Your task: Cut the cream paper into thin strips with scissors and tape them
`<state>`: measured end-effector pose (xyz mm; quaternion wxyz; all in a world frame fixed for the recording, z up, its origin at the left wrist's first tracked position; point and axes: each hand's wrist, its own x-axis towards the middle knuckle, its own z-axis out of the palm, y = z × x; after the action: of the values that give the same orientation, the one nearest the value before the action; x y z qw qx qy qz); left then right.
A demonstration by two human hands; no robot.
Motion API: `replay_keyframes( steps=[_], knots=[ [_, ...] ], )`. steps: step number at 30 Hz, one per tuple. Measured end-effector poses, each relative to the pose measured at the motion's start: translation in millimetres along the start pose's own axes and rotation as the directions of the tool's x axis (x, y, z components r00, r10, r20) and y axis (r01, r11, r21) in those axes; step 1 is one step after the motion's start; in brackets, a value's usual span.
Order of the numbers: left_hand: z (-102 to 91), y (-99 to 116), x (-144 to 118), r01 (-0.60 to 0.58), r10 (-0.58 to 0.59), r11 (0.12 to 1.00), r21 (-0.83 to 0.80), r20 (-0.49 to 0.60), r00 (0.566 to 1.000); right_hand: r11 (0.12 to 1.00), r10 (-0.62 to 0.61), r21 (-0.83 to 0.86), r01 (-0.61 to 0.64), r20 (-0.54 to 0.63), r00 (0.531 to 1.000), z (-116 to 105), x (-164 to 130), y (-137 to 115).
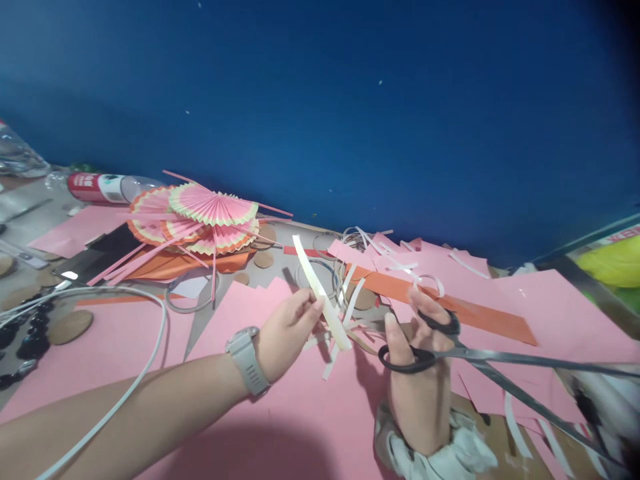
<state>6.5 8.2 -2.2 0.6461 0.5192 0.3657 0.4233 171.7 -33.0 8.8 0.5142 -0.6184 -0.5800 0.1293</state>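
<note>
Cream paper strip (320,293) and black-handled scissors (450,350).
Strip tilted, pinched at mid-length above pink sheets; scissors wide open, blades pointing right.

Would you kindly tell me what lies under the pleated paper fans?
The pleated paper fans rest on orange paper and thin pink strips. How far the orange paper reaches beneath them is hidden.

A deep blue wall (350,100) fills the upper view, flecked with tiny pale specks. Below it runs a grey tabletop (30,220), tilted in view, under dim, cool light.
</note>
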Motion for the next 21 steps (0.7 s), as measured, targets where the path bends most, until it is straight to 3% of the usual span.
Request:
replay_keyframes(
  steps=[3, 5, 8, 12, 14, 21],
  knots=[
    [0.4, -4, 1, -0.016, 0.018, 0.999, -0.043, 0.027, 0.999, 0.994, -0.081, -0.081, 0.08, -0.007, 0.997, -3, -1, -1],
    [0.9, -4, 1, -0.027, 0.029, 0.998, -0.06, 0.034, 0.999, 0.999, -0.037, -0.035, 0.038, 0.016, 0.999, -1, -3, -2],
    [1.2, 2, 1, -0.067, 0.067, 0.998, -0.015, -0.021, 0.998, 0.996, 0.042, 0.072, -0.052, 0.139, 0.989, 4, -6, -5],
    [0.5, 9, 1, -0.108, 0.119, 0.987, 0.117, -0.099, 0.988, 0.999, 0.022, -0.052, -0.009, 0.26, 0.965, 8, -6, -8],
    [0.2, 8, 0, -0.106, 0.113, 0.991, 0.082, -0.079, 0.99, 0.997, 0.001, -0.077, 0.023, 0.291, 0.957, 9, -3, -7],
    [0.1, 4, 0, -0.14, 0.139, 0.99, -0.008, -0.058, 0.989, 0.997, 0.054, 0.04, -0.069, 0.309, 0.949, -2, 9, -16]
  ],
)
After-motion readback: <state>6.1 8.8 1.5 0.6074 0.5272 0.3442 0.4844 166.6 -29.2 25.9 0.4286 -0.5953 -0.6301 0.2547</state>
